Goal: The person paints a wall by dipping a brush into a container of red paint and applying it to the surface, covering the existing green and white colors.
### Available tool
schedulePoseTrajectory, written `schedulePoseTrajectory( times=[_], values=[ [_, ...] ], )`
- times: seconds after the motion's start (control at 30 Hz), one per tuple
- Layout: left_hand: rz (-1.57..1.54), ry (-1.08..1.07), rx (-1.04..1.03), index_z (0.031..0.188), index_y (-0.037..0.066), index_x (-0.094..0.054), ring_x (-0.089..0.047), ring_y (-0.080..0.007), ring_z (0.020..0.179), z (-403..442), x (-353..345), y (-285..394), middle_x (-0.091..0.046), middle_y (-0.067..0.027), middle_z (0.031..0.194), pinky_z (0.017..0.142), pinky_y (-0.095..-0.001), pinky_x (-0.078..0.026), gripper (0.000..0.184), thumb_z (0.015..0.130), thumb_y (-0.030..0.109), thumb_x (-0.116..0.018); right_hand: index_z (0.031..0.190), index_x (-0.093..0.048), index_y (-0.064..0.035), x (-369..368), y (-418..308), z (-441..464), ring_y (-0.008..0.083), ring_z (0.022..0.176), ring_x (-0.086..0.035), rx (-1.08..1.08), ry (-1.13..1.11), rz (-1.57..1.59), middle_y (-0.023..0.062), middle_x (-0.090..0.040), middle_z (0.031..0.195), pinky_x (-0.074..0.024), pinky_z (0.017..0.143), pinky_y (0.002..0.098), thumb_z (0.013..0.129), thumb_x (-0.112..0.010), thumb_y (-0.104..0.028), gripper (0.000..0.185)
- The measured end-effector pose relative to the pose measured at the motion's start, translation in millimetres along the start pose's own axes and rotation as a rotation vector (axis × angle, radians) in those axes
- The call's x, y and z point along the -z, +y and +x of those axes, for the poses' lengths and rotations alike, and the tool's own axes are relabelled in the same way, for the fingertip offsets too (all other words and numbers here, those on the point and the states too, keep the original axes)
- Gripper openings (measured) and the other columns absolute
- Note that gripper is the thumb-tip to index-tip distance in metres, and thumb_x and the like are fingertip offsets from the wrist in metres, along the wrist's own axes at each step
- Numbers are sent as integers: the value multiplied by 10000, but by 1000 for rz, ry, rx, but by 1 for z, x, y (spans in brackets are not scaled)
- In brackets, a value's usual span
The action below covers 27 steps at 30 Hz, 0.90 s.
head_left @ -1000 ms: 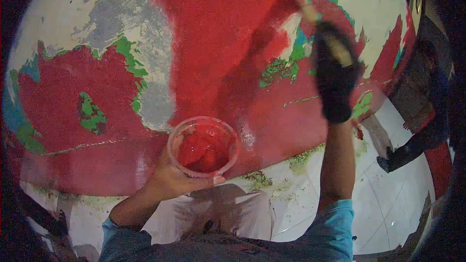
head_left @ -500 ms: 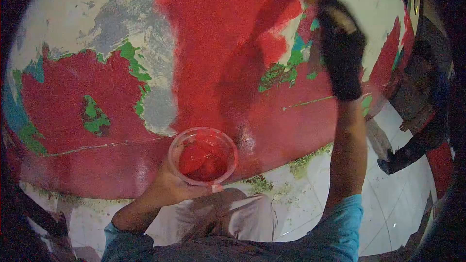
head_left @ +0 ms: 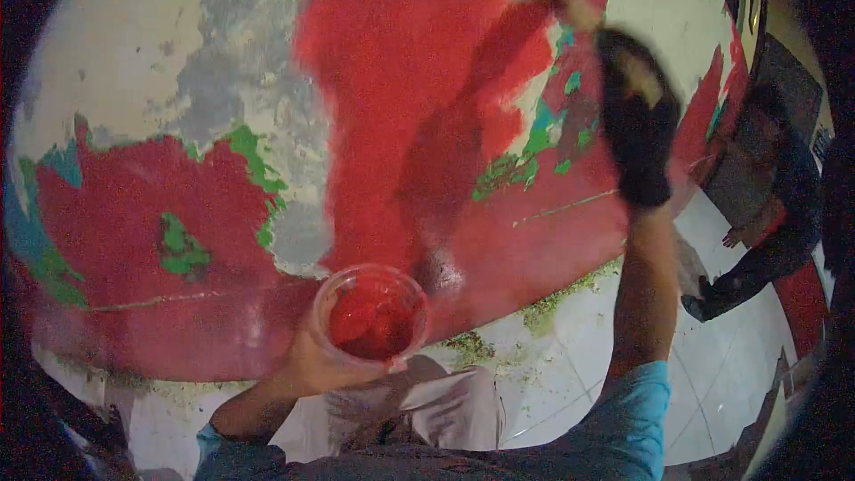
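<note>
My left hand is wrapped round a clear plastic tub with wet red paint inside, low in front of the curved surface. At the upper right, my right hand, in a dark glove, is closed on a pale-handled brush. The brush's tip is blurred near the right edge of a bright red painted area. Whether its bristles touch the surface I cannot tell. Around the red area the surface shows cream, grey, dull red and green patches.
A white tiled floor with scattered green debris lies below the curved surface. At the right, another person is low beside it, with a dark shoe on the tiles. My knees are below the tub.
Since half a second ago, the brush and my right hand have come slightly down in view. The tub in my left hand also appears lower, as does the painted surface.
</note>
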State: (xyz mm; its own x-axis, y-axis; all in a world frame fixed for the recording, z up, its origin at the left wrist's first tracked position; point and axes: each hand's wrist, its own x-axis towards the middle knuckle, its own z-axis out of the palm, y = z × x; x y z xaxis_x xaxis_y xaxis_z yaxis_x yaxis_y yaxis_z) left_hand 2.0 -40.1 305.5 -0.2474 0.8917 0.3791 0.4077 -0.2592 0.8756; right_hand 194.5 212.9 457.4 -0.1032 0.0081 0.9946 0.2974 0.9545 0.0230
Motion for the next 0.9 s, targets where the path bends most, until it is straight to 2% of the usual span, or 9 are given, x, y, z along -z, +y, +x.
schedulePoseTrajectory(
  times=[0.07, 0.1, 0.33, 0.43, 0.5, 0.53, 0.67, 0.83, 0.9],
  values=[
    [1, 12, 32, 1199, 13, -267, -417, -193, 1082, 8, 7, 18, -426, -110, 1139, 955, -339, -288, 956, 457, 222, -833, 974, -574, -86, -9, -22, -28, 266, 899, -543, 229, -454, -318, 113, -588, 923, -423, 789, 356, 733, -528, -116, 247],
    [14, 26, 68, 1195, 17, -273, -425, -193, 1075, 11, 12, 29, -432, -107, 1135, 950, -340, -296, 947, 459, 221, -831, 942, -581, -95, -9, -34, -40, 267, 882, -547, 208, -561, 57, 109, -590, 917, -432, 753, 366, 713, -541, -121, 234],
    [-16, 6, 193, 1161, 42, -326, -432, -192, 1069, 48, 40, 96, -446, -93, 1122, 938, -341, -320, 887, 455, 232, -829, 854, -609, -84, 34, 3, 48, 249, 816, -583, -433, -263, 152, 91, -611, 863, -458, 734, 323, 701, -575, 9, 182],
    [-202, -76, 393, 1160, 45, -334, -435, -197, 1070, 56, 54, 100, -443, -96, 1132, 933, -343, -330, 899, 437, 232, -833, 836, -609, -74, 37, 12, 76, 254, 788, -583, -227, -106, -72, 102, -612, 826, -463, 703, 321, 721, -569, -19, 134],
    [-201, -54, 283, 1170, 49, -328, -438, -205, 1070, 63, 63, 125, -442, -95, 1140, 934, -346, -331, 926, 414, 214, -837, 836, -594, -71, 34, -9, 78, 284, 728, -557, -517, -657, -339, 132, -580, 750, -443, 640, 353, 762, -502, -156, 145],
    [-209, -53, 308, 1170, 49, -328, -438, -205, 1070, 66, 65, 143, -442, -95, 1140, 934, -346, -331, 926, 414, 214, -837, 882, -576, -76, 22, -10, 60, 301, 777, -544, -251, -950, -380, 141, -569, 815, -428, 677, 377, 733, -489, -171, 197],
    [-231, 60, 250, 1184, 60, -310, -449, -212, 1057, 82, 80, 214, -451, -106, 1129, 915, -370, -352, 903, 447, 153, -822, 901, -552, -61, 13, -55, 34, 320, 863, -540, -184, -1086, 223, 161, -562, 886, -428, 738, 422, 745, -488, -172, 202],
    [-423, -31, 559, 1190, 51, -302, -422, -211, 1096, 88, 99, 266, -419, -99, 1179, 940, -358, -326, 974, 388, 167, -843, 927, -568, -54, 45, -16, 134, 295, 929, -522, -609, -748, 357, 127, -575, 957, -392, 827, 383, 779, -505, -202, 218],
    [-311, -45, 448, 1189, 70, -306, -464, -211, 1037, 102, 101, 298, -451, -103, 1131, 892, -370, -377, 918, 433, 127, -823, 911, -574, -59, 52, -1, 179, 272, 839, -559, -346, -543, 38, 107, -597, 889, -434, 754, 365, 708, -577, -23, 206]
  ],
)
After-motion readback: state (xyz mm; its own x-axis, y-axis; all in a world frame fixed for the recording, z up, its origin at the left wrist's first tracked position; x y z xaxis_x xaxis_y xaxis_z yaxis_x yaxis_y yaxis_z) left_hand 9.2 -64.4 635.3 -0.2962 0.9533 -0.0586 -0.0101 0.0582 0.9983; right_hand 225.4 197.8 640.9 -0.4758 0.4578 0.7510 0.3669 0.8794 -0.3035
